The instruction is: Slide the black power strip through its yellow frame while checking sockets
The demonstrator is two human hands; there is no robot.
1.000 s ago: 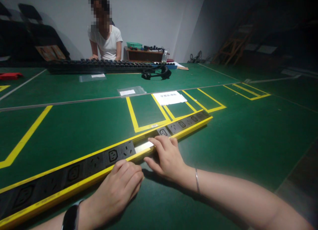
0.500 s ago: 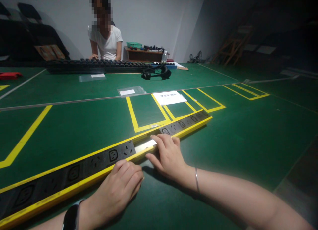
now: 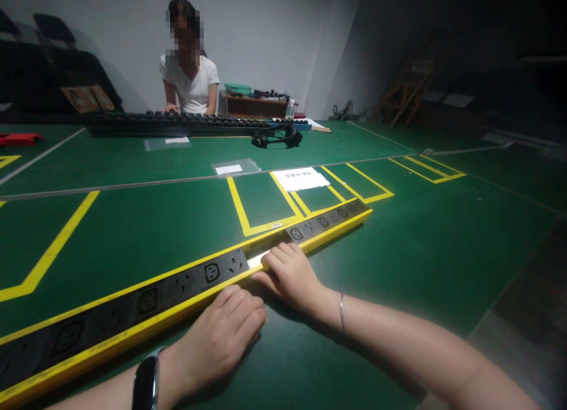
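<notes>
A long yellow power strip (image 3: 186, 314) lies diagonally on the green table, its channel filled with black socket modules (image 3: 211, 273) of two patterns. Between the left run and the right run of modules is a gap (image 3: 268, 243), with a bright patch at its left part. My right hand (image 3: 296, 280) grips the near wall at this gap, fingers bent over the edge and thumb on the outer side. Just left of it, my left hand (image 3: 224, 336) is closed, knuckles up, close against the near wall. Its fingertips are hidden, so what they hold does not show.
Yellow tape outlines (image 3: 245, 212) mark the green table (image 3: 420, 244). Beyond the strip lie a printed paper (image 3: 301, 178), a plastic bag (image 3: 234, 168) and a black headset-like band (image 3: 278, 137). A person in a white shirt (image 3: 190, 82) sits behind a long black strip (image 3: 177, 125).
My right hand has shifted left and toward me along the near wall, uncovering more of the dark gap. My left hand stays closed beside the strip. The whole view has shifted slightly.
</notes>
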